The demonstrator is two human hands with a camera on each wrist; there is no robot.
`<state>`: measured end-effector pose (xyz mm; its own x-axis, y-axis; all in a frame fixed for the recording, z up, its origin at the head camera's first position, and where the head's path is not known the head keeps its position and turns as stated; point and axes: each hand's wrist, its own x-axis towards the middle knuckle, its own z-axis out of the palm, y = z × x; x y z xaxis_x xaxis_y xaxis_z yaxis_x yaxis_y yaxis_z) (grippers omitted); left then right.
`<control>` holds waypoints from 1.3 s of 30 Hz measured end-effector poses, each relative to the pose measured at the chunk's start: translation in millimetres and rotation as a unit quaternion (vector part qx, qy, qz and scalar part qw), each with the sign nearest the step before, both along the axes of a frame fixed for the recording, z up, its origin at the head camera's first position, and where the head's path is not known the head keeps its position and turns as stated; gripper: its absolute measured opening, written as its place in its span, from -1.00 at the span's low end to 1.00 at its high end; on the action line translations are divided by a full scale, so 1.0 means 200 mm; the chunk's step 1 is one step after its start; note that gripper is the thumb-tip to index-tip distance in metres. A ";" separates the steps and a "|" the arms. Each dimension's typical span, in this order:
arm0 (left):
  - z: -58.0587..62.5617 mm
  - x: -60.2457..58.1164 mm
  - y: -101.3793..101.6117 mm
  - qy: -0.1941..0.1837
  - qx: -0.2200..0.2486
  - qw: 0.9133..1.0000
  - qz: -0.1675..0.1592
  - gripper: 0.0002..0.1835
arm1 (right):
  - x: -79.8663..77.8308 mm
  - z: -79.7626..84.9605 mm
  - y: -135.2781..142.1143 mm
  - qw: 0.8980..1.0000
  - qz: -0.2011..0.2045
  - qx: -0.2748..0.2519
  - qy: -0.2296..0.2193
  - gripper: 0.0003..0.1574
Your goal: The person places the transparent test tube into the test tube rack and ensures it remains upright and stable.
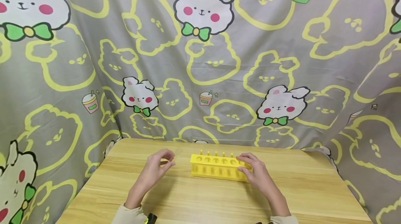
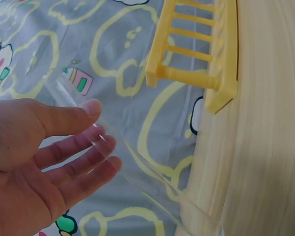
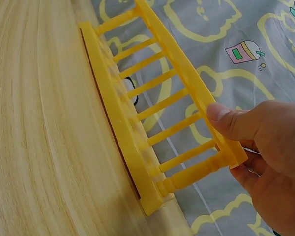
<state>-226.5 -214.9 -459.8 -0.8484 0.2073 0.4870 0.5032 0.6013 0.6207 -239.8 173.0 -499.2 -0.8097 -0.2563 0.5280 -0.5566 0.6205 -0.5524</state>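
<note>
A yellow plastic test tube rack [image 1: 213, 169] stands upright on the wooden table, with a row of round holes along its top and short pegs behind them. My right hand [image 1: 259, 173] grips the rack's right end; in the right wrist view the thumb [image 3: 225, 118] presses on the top bar while the other fingers pass behind it. Left of the rack, my left hand [image 1: 153, 167] is raised over the table. Between its thumb and fingers it pinches a clear test tube [image 2: 152, 179], which slants across the left wrist view and barely shows from the head.
The wood-grain table [image 1: 200, 203] reaches back to a grey curtain [image 1: 175, 60] printed with rabbits and yellow outlines, which hangs behind and along both sides. A small black object [image 1: 151, 218] sits at the left sleeve's cuff.
</note>
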 end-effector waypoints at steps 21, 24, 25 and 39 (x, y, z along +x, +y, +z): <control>0.11 -0.06 0.06 0.045 0.110 0.993 0.014 -0.76 | -0.01 -0.01 0.00 1.000 -0.001 0.004 0.022 -0.52; 0.13 -0.06 0.08 0.042 0.129 0.991 0.014 -0.78 | -0.01 0.00 -0.01 1.000 0.001 0.002 0.028 -0.52; 0.13 -0.06 0.08 0.042 0.134 0.990 0.015 -0.78 | -0.01 0.00 -0.01 1.000 0.001 0.002 0.027 -0.52; 0.22 -0.08 0.20 0.038 0.214 0.976 0.012 -0.80 | 0.00 0.00 0.00 1.000 0.000 -0.001 -0.003 -0.52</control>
